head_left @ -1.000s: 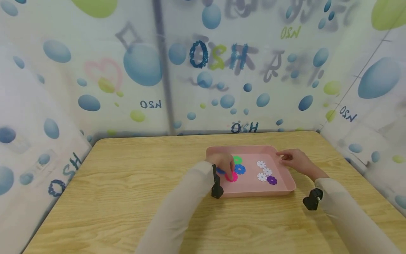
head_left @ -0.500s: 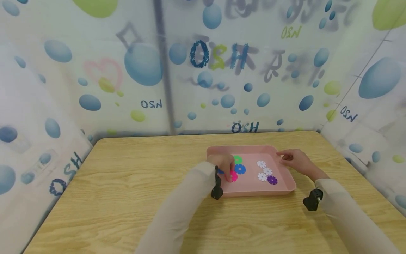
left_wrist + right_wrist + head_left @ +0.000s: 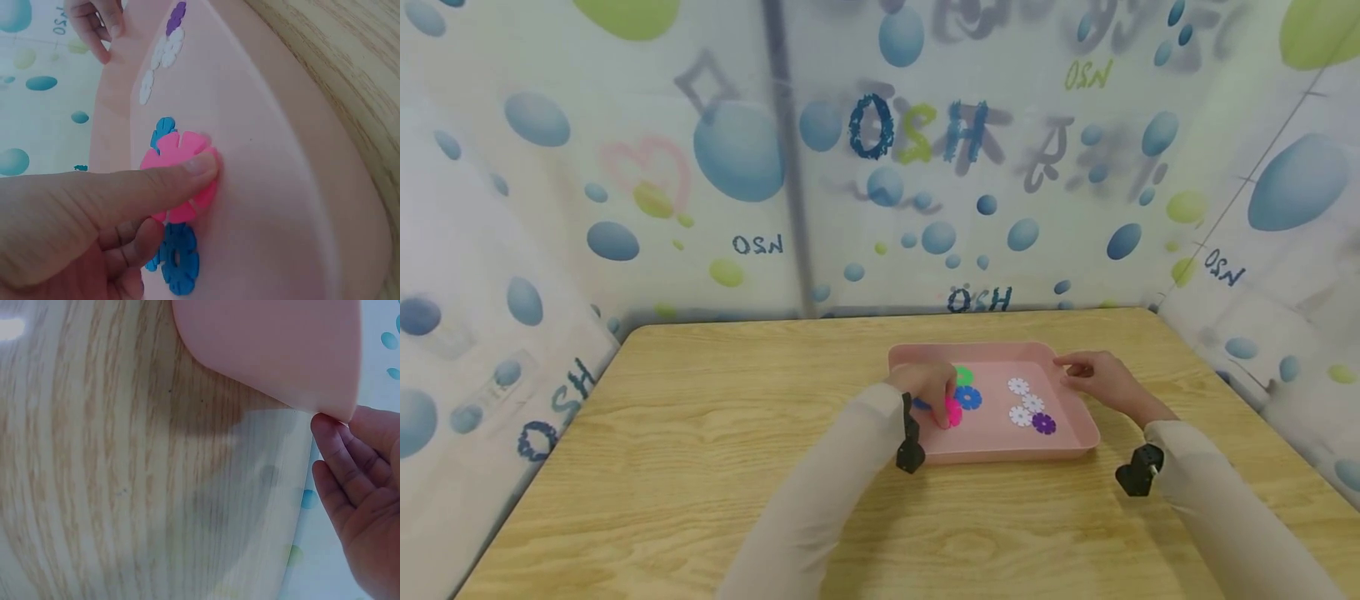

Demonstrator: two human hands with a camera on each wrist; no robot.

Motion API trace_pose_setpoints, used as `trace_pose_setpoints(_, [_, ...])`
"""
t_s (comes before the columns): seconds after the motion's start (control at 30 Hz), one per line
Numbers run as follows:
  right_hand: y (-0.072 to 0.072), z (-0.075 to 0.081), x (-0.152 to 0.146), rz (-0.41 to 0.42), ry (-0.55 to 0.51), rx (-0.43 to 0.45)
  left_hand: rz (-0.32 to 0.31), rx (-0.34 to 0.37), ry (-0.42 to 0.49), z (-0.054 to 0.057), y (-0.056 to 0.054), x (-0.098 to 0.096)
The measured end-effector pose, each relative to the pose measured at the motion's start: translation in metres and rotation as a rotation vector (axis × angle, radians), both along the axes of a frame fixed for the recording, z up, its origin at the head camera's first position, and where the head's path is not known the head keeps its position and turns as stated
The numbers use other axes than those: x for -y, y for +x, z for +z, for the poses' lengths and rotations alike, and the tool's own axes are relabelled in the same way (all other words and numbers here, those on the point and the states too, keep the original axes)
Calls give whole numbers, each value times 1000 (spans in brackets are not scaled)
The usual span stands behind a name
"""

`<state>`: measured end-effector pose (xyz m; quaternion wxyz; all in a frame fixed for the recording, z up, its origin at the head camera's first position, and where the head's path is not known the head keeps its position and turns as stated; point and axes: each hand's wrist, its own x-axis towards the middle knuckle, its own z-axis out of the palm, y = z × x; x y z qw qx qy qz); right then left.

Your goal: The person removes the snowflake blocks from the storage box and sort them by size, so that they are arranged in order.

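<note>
In the left wrist view, my left hand point(image 3: 94, 219) pinches a pink flower-shaped plastic disc point(image 3: 187, 145), the thumb lying across its face. This hand is over the left part of a pink tray point(image 3: 1000, 456). Beside the pink disc are a blue flower disc point(image 3: 969, 398), another blue one point(image 3: 920, 403) partly behind the hand, and a green one point(image 3: 965, 376). At the tray's far right end, my right hand point(image 3: 1103, 379) grips the tray rim between thumb and fingers, as the right wrist view point(image 3: 369, 487) shows.
On the tray's right side lie three white flower discs point(image 3: 1020, 415) and a purple one point(image 3: 1043, 424). The wooden table point(image 3: 700, 467) extends left and in front of the tray. A patterned curtain point(image 3: 880, 217) stands behind the table and along its sides.
The left thumb and fingers have closed on the pink disc, and it has tilted up slightly between them. The right hand keeps its place at the tray rim.
</note>
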<state>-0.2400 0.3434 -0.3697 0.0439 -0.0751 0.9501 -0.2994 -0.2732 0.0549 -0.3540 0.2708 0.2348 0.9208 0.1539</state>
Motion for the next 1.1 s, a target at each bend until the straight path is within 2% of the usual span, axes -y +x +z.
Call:
trace_pose_setpoints(0.23, [1,-3,-1,0,9,-4,-43,-69,43,-1,0,5])
trace_pose_setpoints(0.4, [0,-4,-2,-8,13,-5,-57,-37,157,-1,-3,11])
trace_pose_setpoints(0.47, [1,-4,-2,-7,16,-4,-94,-31,222,-3,-7,16])
trace_pose_setpoints(0.57, [2,-2,0,2,16,-11,-123,-26,270,-1,-9,23])
trace_pose_setpoints(0.83, [1,-3,1,4,23,-27,-127,-99,263,12,-7,38])
trace_pose_setpoints(1.1, [1,-4,0,-2,15,-29,-212,-133,295,28,-10,56])
